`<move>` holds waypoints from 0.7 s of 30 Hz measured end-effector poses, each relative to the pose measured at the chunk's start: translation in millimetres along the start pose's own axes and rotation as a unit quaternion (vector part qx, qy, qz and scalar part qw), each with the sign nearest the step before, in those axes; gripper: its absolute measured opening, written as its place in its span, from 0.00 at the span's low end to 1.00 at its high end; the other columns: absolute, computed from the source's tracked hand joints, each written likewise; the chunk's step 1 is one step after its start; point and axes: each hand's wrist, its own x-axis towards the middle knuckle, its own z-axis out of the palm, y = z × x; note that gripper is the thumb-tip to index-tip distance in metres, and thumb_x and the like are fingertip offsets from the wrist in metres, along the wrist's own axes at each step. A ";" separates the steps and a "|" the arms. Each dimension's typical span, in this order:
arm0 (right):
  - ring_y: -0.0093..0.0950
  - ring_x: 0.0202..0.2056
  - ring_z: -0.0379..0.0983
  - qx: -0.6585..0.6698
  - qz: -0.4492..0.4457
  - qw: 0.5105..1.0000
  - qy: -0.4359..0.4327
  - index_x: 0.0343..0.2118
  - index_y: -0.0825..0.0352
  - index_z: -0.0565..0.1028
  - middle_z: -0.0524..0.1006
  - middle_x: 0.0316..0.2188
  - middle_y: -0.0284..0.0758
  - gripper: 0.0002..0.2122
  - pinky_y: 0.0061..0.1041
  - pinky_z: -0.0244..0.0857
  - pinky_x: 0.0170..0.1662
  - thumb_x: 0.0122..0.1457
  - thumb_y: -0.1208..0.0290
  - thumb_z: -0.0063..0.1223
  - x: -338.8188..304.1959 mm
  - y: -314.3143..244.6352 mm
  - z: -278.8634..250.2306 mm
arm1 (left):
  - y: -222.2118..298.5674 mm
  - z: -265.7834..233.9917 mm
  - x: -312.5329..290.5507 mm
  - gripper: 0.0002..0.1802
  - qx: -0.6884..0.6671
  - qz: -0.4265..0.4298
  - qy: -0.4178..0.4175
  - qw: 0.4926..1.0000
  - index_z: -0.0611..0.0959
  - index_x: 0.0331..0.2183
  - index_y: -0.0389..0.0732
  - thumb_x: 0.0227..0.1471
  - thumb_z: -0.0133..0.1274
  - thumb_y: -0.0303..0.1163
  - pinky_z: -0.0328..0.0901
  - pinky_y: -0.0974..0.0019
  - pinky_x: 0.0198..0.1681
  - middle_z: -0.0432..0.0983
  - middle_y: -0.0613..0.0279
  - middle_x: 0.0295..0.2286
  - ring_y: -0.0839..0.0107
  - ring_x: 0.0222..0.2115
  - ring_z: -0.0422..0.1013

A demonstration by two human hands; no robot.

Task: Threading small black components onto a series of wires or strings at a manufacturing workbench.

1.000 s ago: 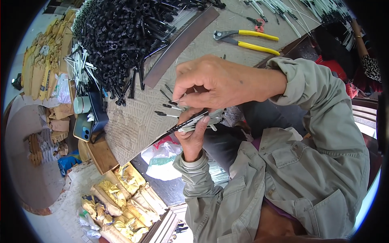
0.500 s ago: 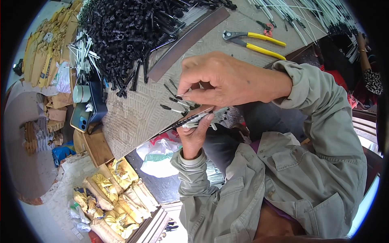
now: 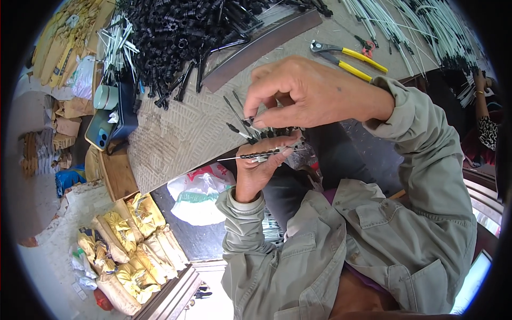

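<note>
My left hand point(image 3: 253, 176) is closed around a bundle of thin white rods point(image 3: 266, 156) with black parts on them, just off the table's near edge. One slim pale rod sticks out past its fingers to the left. Above it, my right hand point(image 3: 314, 93) pinches a small dark piece point(image 3: 248, 121) between thumb and fingertips, right by the black-tipped ends point(image 3: 232, 128) that rise from the bundle. The exact shape of that piece is too small to tell. Part of the bundle is hidden behind the left fingers.
A heap of black plastic parts point(image 3: 176, 48) lies on the patterned tabletop point(image 3: 170, 144), beside a brown strip point(image 3: 261, 48). Yellow-handled cutters point(image 3: 352, 63) lie beyond my right hand. White rods point(image 3: 384, 24) spread at the far right. A phone point(image 3: 100, 132) and a green cup point(image 3: 105, 97) stand left.
The whole view has shifted a little. The left-hand bundle has turned to lie more level, with a rod end now showing at its left. The right hand keeps its pinch above it.
</note>
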 end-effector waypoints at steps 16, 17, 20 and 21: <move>0.26 0.22 0.66 -0.082 -0.060 0.995 0.011 0.25 0.69 0.72 0.66 0.21 0.33 0.06 0.24 0.58 0.25 0.48 0.72 0.56 3.7 -4.7 5.4 | 1.5 -4.9 -4.9 0.12 -0.007 -0.011 -0.012 1.000 0.80 0.33 0.30 0.44 0.57 0.26 0.67 0.73 0.35 0.78 0.56 0.30 0.73 0.30 0.73; 0.26 0.23 0.66 -0.053 -0.036 0.998 0.005 0.26 0.69 0.73 0.68 0.22 0.34 0.06 0.24 0.58 0.25 0.48 0.72 0.55 4.3 -3.5 7.2 | 1.5 -4.7 -5.2 0.12 -0.009 -0.004 -0.009 1.000 0.80 0.32 0.30 0.43 0.57 0.27 0.67 0.73 0.35 0.78 0.56 0.30 0.72 0.29 0.73; 0.26 0.23 0.67 0.007 -0.011 1.000 -0.016 0.28 0.69 0.74 0.69 0.22 0.34 0.06 0.25 0.59 0.25 0.48 0.72 0.55 5.7 0.0 10.4 | 1.7 -7.7 -3.5 0.12 0.087 0.054 -0.021 0.994 0.80 0.31 0.29 0.42 0.58 0.27 0.67 0.72 0.34 0.78 0.56 0.28 0.71 0.29 0.74; 0.26 0.23 0.68 0.035 -0.010 0.999 -0.035 0.29 0.69 0.74 0.70 0.22 0.34 0.07 0.24 0.59 0.25 0.49 0.72 0.54 5.8 0.5 11.3 | 2.4 -9.0 -4.6 0.12 0.089 0.051 -0.024 0.994 0.80 0.31 0.29 0.42 0.58 0.27 0.67 0.72 0.34 0.78 0.56 0.28 0.71 0.29 0.74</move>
